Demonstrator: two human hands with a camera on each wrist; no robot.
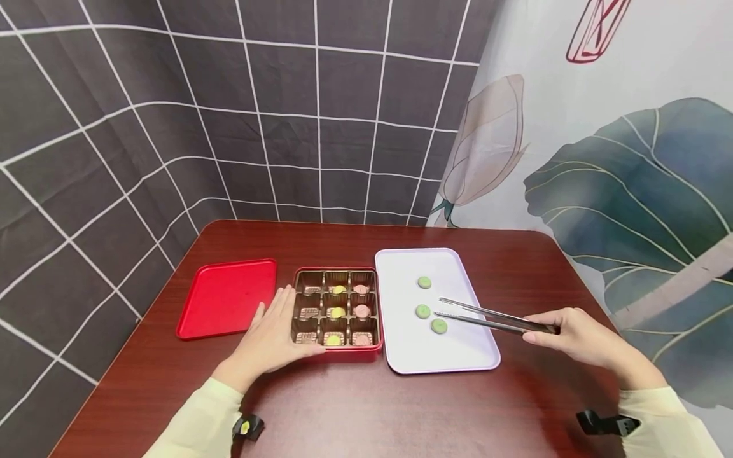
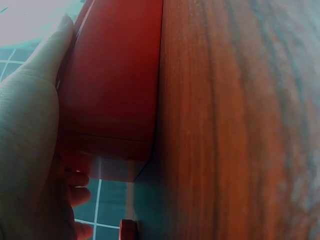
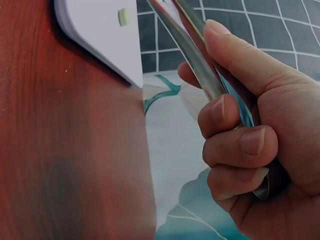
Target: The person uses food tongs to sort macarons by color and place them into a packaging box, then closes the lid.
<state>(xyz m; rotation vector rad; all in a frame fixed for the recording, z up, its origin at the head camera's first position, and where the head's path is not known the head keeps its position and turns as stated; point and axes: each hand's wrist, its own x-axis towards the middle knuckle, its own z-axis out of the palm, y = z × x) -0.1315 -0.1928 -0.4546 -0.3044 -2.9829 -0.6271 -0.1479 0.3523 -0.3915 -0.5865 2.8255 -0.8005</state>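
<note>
Clearly the left hand (image 1: 273,337) lies flat against the red box (image 1: 336,310), steadying it, while the right hand (image 1: 578,336) grips metal tongs (image 1: 492,317) above 3 green sweets (image 1: 423,311) on the white tray (image 1: 458,356).

The long metal tongs (image 1: 492,317) are held level over the right half of the counter, arms slightly apart, tips above the pale rectangular tray (image 1: 401,353) next to the middle of three round green sweets (image 1: 422,311). The red square tin with a brown nine-cell insert (image 1: 336,308) sits flat near the counter's middle, its cells holding yellow, pink and brown pieces
</note>
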